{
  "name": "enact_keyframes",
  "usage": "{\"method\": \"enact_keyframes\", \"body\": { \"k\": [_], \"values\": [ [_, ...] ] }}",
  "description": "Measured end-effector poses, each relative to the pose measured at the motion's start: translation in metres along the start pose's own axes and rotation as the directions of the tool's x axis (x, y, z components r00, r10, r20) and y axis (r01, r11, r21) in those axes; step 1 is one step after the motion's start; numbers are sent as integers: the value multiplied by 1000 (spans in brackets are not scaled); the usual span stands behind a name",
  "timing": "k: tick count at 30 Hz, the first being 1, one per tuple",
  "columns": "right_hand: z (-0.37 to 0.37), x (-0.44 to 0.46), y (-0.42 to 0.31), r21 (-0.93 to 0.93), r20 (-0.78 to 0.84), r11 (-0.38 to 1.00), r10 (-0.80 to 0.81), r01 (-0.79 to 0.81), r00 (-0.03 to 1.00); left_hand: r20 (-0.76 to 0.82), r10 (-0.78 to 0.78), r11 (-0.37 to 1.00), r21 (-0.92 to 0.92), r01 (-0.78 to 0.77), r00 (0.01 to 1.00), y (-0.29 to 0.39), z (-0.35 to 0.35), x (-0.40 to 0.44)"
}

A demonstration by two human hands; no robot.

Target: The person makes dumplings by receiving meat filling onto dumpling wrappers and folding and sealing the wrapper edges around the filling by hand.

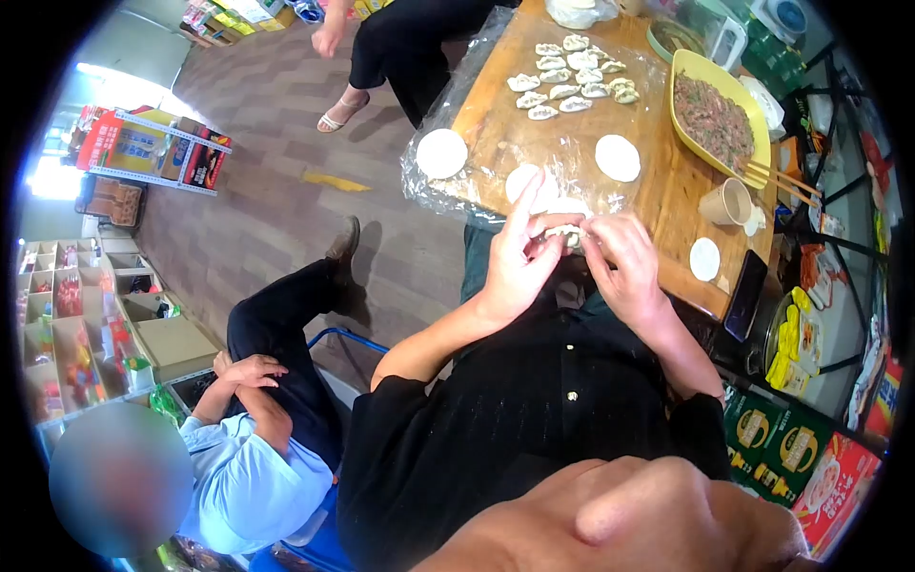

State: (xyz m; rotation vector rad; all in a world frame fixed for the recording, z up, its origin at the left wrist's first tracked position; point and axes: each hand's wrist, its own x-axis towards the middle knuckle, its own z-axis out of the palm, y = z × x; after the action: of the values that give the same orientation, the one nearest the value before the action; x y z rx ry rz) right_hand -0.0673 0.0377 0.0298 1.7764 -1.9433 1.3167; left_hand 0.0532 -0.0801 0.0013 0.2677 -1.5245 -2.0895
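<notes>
A small dumpling is held between my two hands over the table's near edge. My left hand pinches its left side, with the index finger pointing up. My right hand grips its right side with the fingertips. Just beyond my hands lie round white wrappers, with one more to the right and another at the left. Several finished dumplings sit on plastic film farther back. At the right, a yellow dish holds minced filling.
Chopsticks rest on the yellow dish's rim near a paper cup. A dark phone lies at the table's right edge. One seated person is at left; another's legs are beyond the table.
</notes>
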Motion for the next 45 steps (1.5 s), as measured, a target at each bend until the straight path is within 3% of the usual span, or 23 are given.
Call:
{"method": "enact_keyframes", "body": {
  "k": [9, 11, 14, 18, 23, 26, 29, 34, 38, 40, 42, 44, 45],
  "values": [
    [2, 10, 3, -71, 53, 990, -122, 126, 991, 14, -22, 1000, 7, 22, 1000, -5, -5, 7],
    [0, 12, -5, -28, 5, 999, -27, 27, 1000, 16, -33, 999, 20, 33, 999, -1, -5, 3],
    [1, 9, -9, -7, 2, 1000, -19, 19, 1000, 24, -38, 999, -27, 39, 999, 4, -2, -4],
    [2, 6, -18, -7, 79, 999, -31, 31, 996, -9, 43, 998, 47, -42, 999, 5, 2, -10],
    [-1, -5, -17, -45, 97, 989, -139, 144, 986, 30, 4, 1000, 30, -5, 1000, 6, 2, -19],
    [-8, -9, -19, -57, 2, 987, -154, 153, 988, 51, -37, 999, 10, 37, 998, 7, 4, -21],
    [-17, -20, -20, -43, -92, 998, -50, 46, 995, 59, -60, 998, -17, 61, 996, 1, 5, -21],
    [-34, -43, -13, -41, -98, 993, 105, -109, 990, 88, -90, 996, 8, 90, 992, -11, 1, -19],
    [-43, -72, 12, -59, -109, 969, 235, -242, 966, 64, -81, 984, 164, 69, 995, -11, 4, -2],
    [-47, -86, 30, -102, -126, 948, 289, -302, 949, 127, -29, 931, 364, -20, 991, -11, 4, 19],
    [-51, -98, 48, -110, -165, 931, 328, -348, 930, 129, -12, 903, 427, -45, 992, -6, 13, 45],
    [-53, -107, 63, -99, -185, 921, 356, -378, 916, 208, 82, 781, 595, -193, 975, -9, 19, 76],
    [-53, -110, 68, -94, -196, 912, 375, -398, 906, 193, 120, 813, 543, -208, 974, -19, 24, 94]
  ]
}}
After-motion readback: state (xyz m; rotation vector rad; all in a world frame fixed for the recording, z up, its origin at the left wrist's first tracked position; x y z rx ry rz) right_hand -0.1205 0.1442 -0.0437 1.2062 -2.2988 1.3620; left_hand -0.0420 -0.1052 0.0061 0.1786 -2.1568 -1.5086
